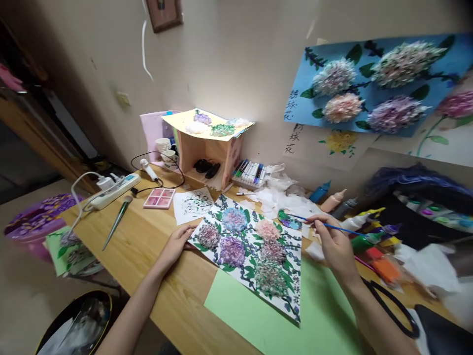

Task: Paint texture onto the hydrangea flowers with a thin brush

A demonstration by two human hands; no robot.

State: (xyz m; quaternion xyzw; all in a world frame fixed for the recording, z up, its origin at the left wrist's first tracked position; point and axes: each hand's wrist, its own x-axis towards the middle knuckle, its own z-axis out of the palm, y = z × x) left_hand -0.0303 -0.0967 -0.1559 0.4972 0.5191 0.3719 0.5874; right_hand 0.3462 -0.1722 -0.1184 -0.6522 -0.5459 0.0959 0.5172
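My left hand (181,241) grips the left corner of a white sheet with a flower painting (246,268). Several raised, fluffy flower heads in blue, purple, pink and green sit on it among painted leaves, with dark lettering near its right edge. My right hand (334,244) is closed around a thin blue paintbrush (342,228). The brush points left, its tip over a small paint-smeared palette (290,221) behind the painting's right half; whether it touches the paint I cannot tell. A light green sheet (236,305) lies partly under the painting.
Paint bottles (334,199) and crumpled white tissue (284,197) crowd the back right. A wooden box (232,162), markers (249,172), pink palette (159,198), large brush (117,222) and power strip (118,190) stand or lie further left. A bin (107,315) is below the table edge.
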